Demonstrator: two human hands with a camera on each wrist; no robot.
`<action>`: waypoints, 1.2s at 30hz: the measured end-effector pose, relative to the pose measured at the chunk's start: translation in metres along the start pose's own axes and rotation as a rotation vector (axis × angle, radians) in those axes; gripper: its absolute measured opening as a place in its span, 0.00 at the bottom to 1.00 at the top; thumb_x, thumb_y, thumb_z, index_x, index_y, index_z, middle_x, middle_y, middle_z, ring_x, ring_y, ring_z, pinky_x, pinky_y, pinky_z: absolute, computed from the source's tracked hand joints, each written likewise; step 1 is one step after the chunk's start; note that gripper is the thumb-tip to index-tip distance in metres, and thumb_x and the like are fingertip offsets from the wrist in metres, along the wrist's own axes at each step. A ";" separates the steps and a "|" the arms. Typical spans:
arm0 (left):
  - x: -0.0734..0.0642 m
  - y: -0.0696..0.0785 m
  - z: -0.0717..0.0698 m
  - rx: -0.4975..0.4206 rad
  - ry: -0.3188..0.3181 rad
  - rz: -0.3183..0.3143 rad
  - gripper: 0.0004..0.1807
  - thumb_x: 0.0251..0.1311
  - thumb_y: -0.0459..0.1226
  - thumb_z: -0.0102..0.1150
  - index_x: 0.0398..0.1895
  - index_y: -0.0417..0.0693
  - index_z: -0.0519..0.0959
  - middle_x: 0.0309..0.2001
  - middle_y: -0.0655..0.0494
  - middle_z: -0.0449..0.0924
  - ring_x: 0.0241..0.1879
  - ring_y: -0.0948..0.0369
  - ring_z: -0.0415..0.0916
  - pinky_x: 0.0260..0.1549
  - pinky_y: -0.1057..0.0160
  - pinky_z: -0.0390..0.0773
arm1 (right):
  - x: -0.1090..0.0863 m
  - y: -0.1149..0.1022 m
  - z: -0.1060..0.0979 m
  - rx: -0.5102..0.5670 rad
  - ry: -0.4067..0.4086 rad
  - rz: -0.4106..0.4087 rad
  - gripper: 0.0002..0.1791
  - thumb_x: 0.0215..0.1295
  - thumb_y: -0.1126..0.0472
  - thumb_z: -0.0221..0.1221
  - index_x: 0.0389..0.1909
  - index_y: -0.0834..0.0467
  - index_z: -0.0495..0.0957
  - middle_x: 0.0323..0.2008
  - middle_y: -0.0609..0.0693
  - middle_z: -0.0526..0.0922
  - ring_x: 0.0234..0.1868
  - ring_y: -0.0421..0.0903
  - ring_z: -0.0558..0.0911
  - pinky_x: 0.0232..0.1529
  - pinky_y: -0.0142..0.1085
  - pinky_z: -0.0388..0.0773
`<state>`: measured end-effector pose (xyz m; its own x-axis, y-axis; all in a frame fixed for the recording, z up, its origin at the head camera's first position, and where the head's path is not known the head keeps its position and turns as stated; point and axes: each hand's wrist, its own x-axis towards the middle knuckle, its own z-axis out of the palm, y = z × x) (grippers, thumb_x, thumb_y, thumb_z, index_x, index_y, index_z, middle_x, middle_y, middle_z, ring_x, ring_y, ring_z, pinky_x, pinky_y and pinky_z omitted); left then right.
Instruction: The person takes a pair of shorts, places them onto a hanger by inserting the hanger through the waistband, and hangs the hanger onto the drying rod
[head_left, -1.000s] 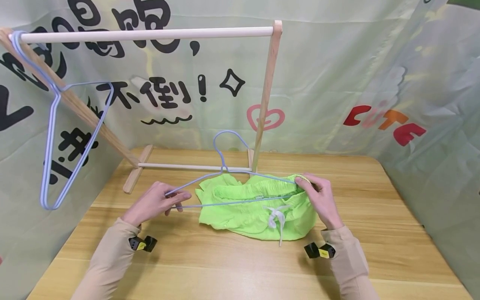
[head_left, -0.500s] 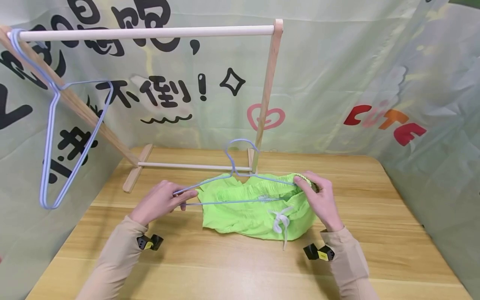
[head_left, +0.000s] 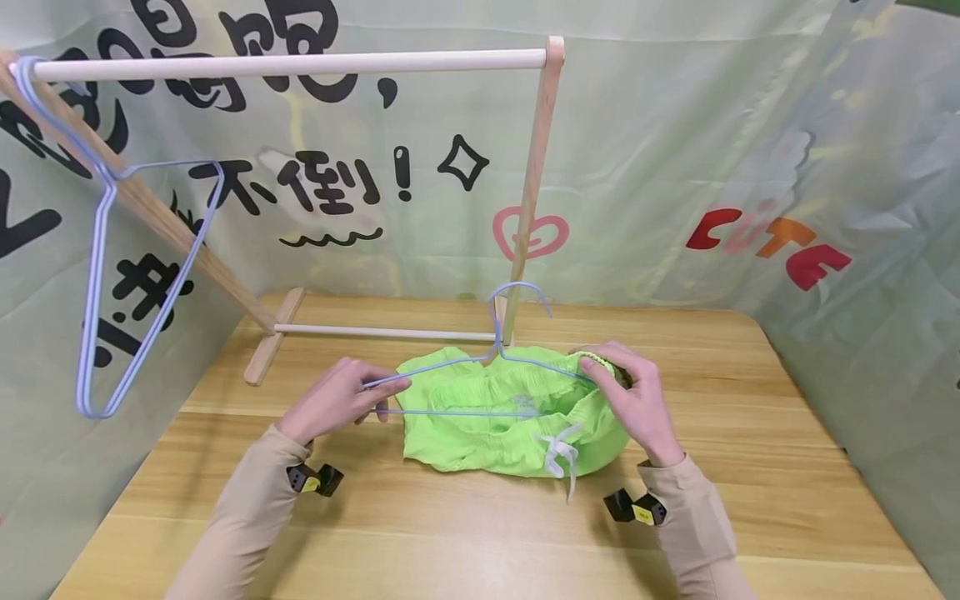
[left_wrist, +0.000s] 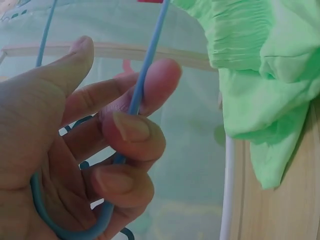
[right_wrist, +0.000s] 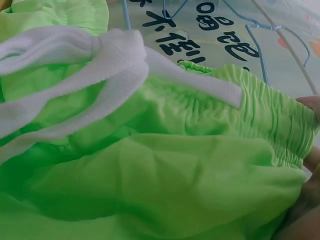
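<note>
Bright green shorts [head_left: 457,442] with an elastic waistband and a white drawstring bow [head_left: 558,450] lie on the table. A blue wire hanger [head_left: 427,368] reaches into the open waist, its right end hidden inside the cloth and its hook pointing up. My left hand [head_left: 341,400] grips the hanger's left end; the left wrist view shows its fingers [left_wrist: 132,127] curled round the lower wire. At the waistband's right side, my right hand [head_left: 630,392] pinches the cloth between thumb and fingers. In the right wrist view the gathered waistband [right_wrist: 280,120] runs to those fingertips.
Behind the shorts stands a wooden rack with a white top bar [head_left: 300,65] and a low crossbar [head_left: 375,332]. Blue hangers [head_left: 97,275] hang at the bar's left end. A printed curtain [head_left: 637,167] surrounds the wooden table [head_left: 465,542].
My left hand has moved right, sliding the hanger farther into the waist of the shorts. The hook has shifted right and turned slightly. My right hand stays nearly in place at the waistband.
</note>
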<state>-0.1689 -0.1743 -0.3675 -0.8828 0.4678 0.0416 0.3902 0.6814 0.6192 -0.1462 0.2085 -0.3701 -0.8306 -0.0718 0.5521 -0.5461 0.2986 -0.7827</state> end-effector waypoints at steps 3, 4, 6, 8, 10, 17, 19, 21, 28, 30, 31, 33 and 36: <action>0.003 0.002 0.001 -0.027 -0.006 -0.004 0.18 0.72 0.51 0.54 0.47 0.50 0.88 0.18 0.64 0.82 0.10 0.67 0.65 0.13 0.68 0.65 | 0.000 0.000 0.001 -0.003 -0.027 -0.014 0.09 0.67 0.73 0.59 0.44 0.69 0.85 0.39 0.32 0.85 0.42 0.35 0.82 0.46 0.25 0.76; 0.004 0.003 0.002 -0.028 -0.006 -0.003 0.18 0.72 0.49 0.55 0.47 0.49 0.88 0.18 0.64 0.83 0.10 0.67 0.66 0.13 0.68 0.65 | 0.000 0.001 0.001 -0.004 -0.032 -0.017 0.09 0.67 0.73 0.59 0.44 0.69 0.85 0.40 0.33 0.85 0.42 0.35 0.82 0.46 0.25 0.76; 0.006 0.006 0.003 -0.014 0.000 0.005 0.17 0.73 0.49 0.55 0.46 0.49 0.88 0.18 0.64 0.83 0.10 0.67 0.66 0.14 0.68 0.66 | -0.001 0.001 0.002 -0.014 -0.042 -0.027 0.08 0.67 0.71 0.59 0.43 0.68 0.85 0.40 0.37 0.87 0.43 0.36 0.83 0.48 0.24 0.77; 0.009 0.009 0.005 0.004 0.010 0.018 0.16 0.73 0.48 0.55 0.46 0.49 0.88 0.18 0.63 0.84 0.10 0.67 0.65 0.14 0.68 0.65 | -0.001 0.001 0.002 -0.043 -0.055 -0.053 0.08 0.67 0.71 0.60 0.43 0.67 0.85 0.39 0.44 0.89 0.43 0.35 0.83 0.48 0.24 0.77; 0.011 0.012 0.005 0.023 0.025 0.026 0.16 0.72 0.48 0.55 0.46 0.50 0.88 0.19 0.62 0.84 0.10 0.66 0.65 0.15 0.68 0.64 | -0.001 0.002 0.002 -0.078 -0.068 -0.090 0.08 0.65 0.72 0.61 0.42 0.66 0.86 0.38 0.52 0.89 0.43 0.34 0.83 0.48 0.23 0.77; 0.016 0.014 0.006 0.008 0.078 0.023 0.12 0.71 0.44 0.58 0.42 0.47 0.88 0.20 0.61 0.84 0.10 0.65 0.70 0.13 0.68 0.63 | -0.004 0.003 0.004 -0.141 -0.130 -0.129 0.10 0.62 0.75 0.61 0.42 0.66 0.86 0.38 0.60 0.90 0.42 0.31 0.84 0.48 0.22 0.78; 0.018 0.014 0.005 -0.013 0.091 0.020 0.13 0.71 0.45 0.58 0.40 0.47 0.88 0.19 0.62 0.84 0.09 0.63 0.72 0.12 0.68 0.64 | -0.004 0.002 0.004 -0.154 -0.153 -0.113 0.10 0.62 0.74 0.62 0.42 0.65 0.86 0.39 0.59 0.90 0.43 0.31 0.85 0.49 0.23 0.79; 0.019 0.014 0.005 -0.026 0.108 0.021 0.13 0.70 0.45 0.59 0.40 0.47 0.88 0.19 0.63 0.84 0.09 0.63 0.72 0.11 0.68 0.64 | -0.004 0.001 0.005 -0.163 -0.167 -0.111 0.10 0.63 0.73 0.61 0.43 0.64 0.86 0.40 0.59 0.90 0.44 0.32 0.85 0.50 0.23 0.79; 0.016 0.010 0.007 -0.252 0.201 0.034 0.11 0.64 0.36 0.66 0.47 0.41 0.86 0.26 0.48 0.88 0.14 0.62 0.77 0.14 0.65 0.75 | -0.005 0.005 0.006 -0.093 -0.133 -0.116 0.10 0.63 0.77 0.58 0.41 0.68 0.85 0.38 0.62 0.89 0.43 0.28 0.84 0.50 0.22 0.78; 0.014 0.006 0.008 -0.323 0.253 0.050 0.13 0.64 0.35 0.66 0.49 0.41 0.85 0.28 0.43 0.88 0.16 0.63 0.79 0.15 0.65 0.77 | -0.004 0.005 0.006 -0.076 -0.103 -0.110 0.09 0.62 0.78 0.58 0.40 0.70 0.84 0.37 0.65 0.88 0.43 0.26 0.84 0.49 0.21 0.78; 0.013 0.003 0.008 -0.356 0.279 0.057 0.14 0.64 0.35 0.66 0.51 0.41 0.84 0.30 0.41 0.88 0.17 0.63 0.80 0.16 0.65 0.78 | -0.004 0.005 0.005 -0.069 -0.086 -0.107 0.09 0.62 0.79 0.58 0.40 0.71 0.84 0.36 0.66 0.88 0.42 0.26 0.83 0.49 0.21 0.78; 0.010 -0.002 0.009 -0.402 0.328 0.077 0.17 0.64 0.34 0.65 0.56 0.40 0.82 0.34 0.37 0.88 0.19 0.65 0.81 0.17 0.65 0.79 | -0.003 0.004 0.005 -0.064 -0.052 -0.100 0.09 0.62 0.79 0.57 0.39 0.72 0.84 0.35 0.68 0.87 0.42 0.24 0.83 0.48 0.20 0.78; 0.009 -0.006 0.011 -0.451 0.364 0.110 0.21 0.66 0.32 0.63 0.61 0.38 0.78 0.38 0.33 0.86 0.22 0.67 0.82 0.20 0.65 0.80 | -0.003 0.003 0.004 -0.060 -0.018 -0.093 0.09 0.62 0.80 0.57 0.38 0.72 0.84 0.34 0.69 0.86 0.40 0.24 0.82 0.46 0.20 0.78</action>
<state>-0.1761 -0.1682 -0.3798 -0.9075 0.2445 0.3415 0.4052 0.2962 0.8649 -0.1459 0.2059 -0.3755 -0.7787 -0.1184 0.6161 -0.6138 0.3466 -0.7093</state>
